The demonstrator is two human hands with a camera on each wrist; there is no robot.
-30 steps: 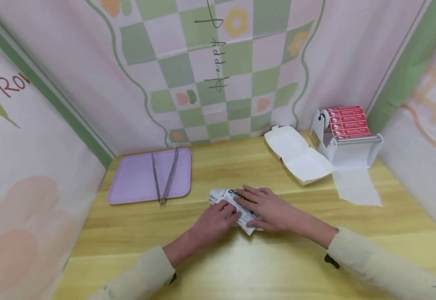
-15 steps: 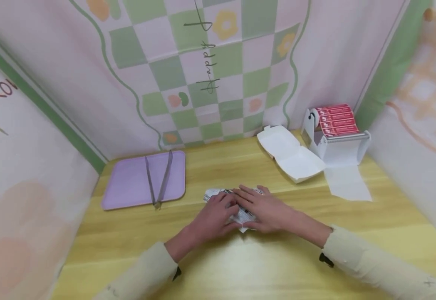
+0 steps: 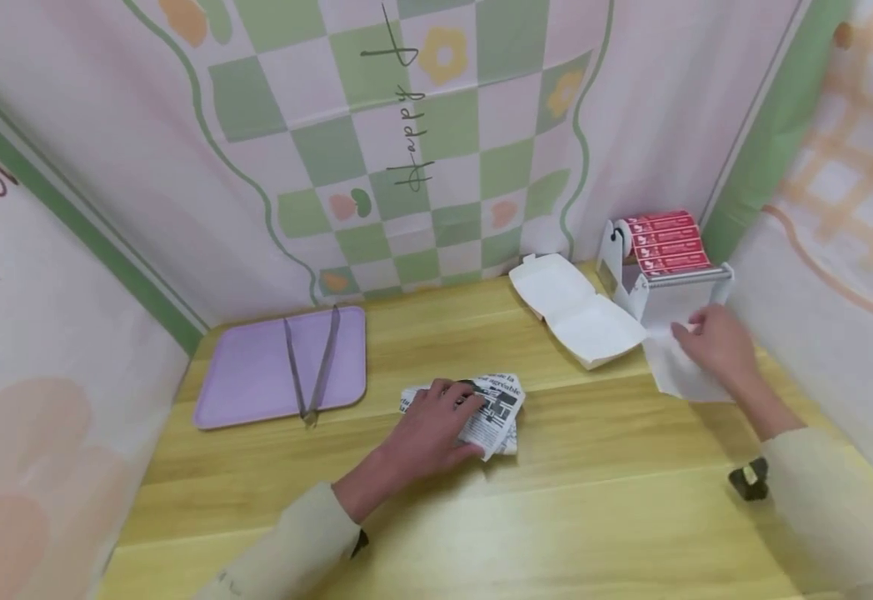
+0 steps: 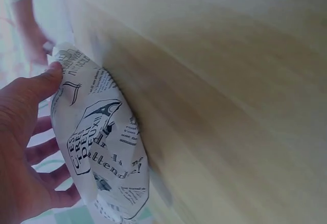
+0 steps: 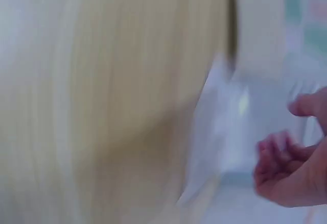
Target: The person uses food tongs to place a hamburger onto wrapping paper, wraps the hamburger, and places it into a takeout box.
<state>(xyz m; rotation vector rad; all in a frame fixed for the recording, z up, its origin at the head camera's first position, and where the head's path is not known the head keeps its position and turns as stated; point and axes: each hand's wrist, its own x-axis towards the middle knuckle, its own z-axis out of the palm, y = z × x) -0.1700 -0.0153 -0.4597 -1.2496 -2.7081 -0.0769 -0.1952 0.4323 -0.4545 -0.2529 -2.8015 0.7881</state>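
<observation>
In the head view my left hand [image 3: 425,429] holds a paper-wrapped bundle [image 3: 502,404] printed like newspaper, on the wooden table. The left wrist view has the thumb on one side of the wrapped bundle [image 4: 110,142] and the fingers along the other. What lies inside the paper is hidden. My right hand [image 3: 725,346] is over at the label dispenser [image 3: 611,254], above the pale strip [image 3: 669,371] that hangs from its front. In the blurred right wrist view the fingers [image 5: 276,157] are loosely bent, thumb apart, with nothing seen between them.
Beside the dispenser, which carries a roll of red labels [image 3: 669,242], lies an opened white paper box [image 3: 601,329]. On the left, metal tongs [image 3: 324,367] rest on a purple tray [image 3: 245,375]. Printed curtains [image 3: 256,208] close off the back and sides.
My right hand has left the wrapped bundle and moved right to the strip at the label dispenser. The left hand stays on the bundle. The head view has shifted slightly.
</observation>
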